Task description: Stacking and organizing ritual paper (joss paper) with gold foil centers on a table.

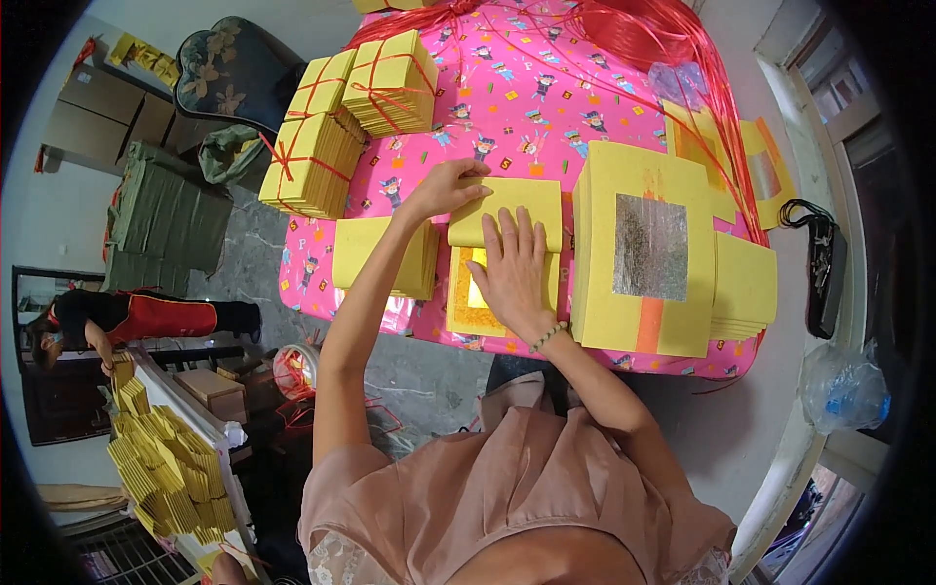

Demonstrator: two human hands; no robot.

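A yellow joss paper sheet (507, 219), partly folded over, lies at the near edge of the pink-covered table. Its lower part shows an orange print and a gold foil patch, partly hidden by my right hand (515, 268). That hand lies flat on the sheet, fingers stretched out. My left hand (453, 188) curls round the sheet's far left corner, thumb on top and fingers at the edge. On the left sits a pile of folded yellow papers (382, 255). A tall stack of joss paper (597, 253) with a silver foil square stands to the right.
Bundles of folded paper (390, 83) tied with red string stand at the table's (526, 127) far left. Red plastic strands (712, 78) trail down its right side. More yellow folds (743, 283) lie beside the tall stack. Another person (146, 317) works at a paper-laden table, left.
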